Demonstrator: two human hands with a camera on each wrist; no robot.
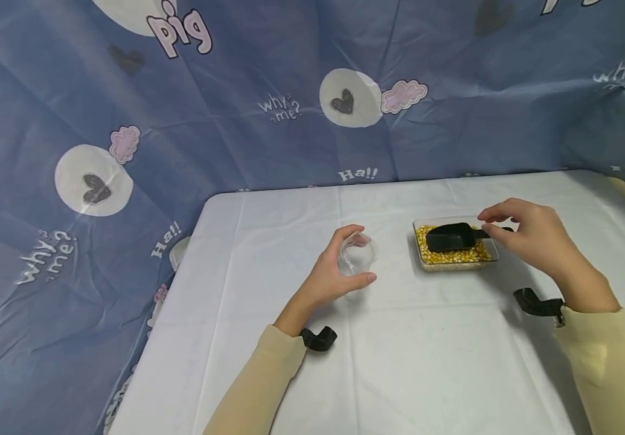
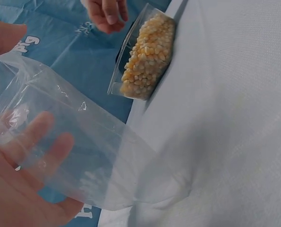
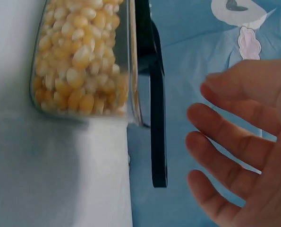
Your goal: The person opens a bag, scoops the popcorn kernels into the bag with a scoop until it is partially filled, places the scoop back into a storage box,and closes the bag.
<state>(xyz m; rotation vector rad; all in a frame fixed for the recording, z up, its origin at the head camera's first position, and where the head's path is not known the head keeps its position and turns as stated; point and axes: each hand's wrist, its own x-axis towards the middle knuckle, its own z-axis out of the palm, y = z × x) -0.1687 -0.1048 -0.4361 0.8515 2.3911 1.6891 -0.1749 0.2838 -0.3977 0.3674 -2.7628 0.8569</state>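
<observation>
My left hand (image 1: 330, 273) holds a clear plastic bag (image 2: 97, 156) from the side, its fingers and thumb curved round the bag's round mouth. In the left wrist view the bag's lower end hangs down toward the white cloth. A clear rectangular container (image 1: 456, 266) of yellow corn kernels (image 3: 76, 61) stands to the right. Across its top lies a black scoop (image 1: 451, 237), its handle (image 3: 158, 127) sticking out past the right rim. Just above that handle is my right hand (image 1: 535, 235), fingers loosely bent; the right wrist view shows a gap between fingertips and handle.
A white cloth (image 1: 399, 362) covers the table. Behind it and along the left side hangs a blue printed curtain (image 1: 269, 72). Each wrist carries a black camera mount, one on the left (image 1: 319, 339) and one on the right (image 1: 537, 304).
</observation>
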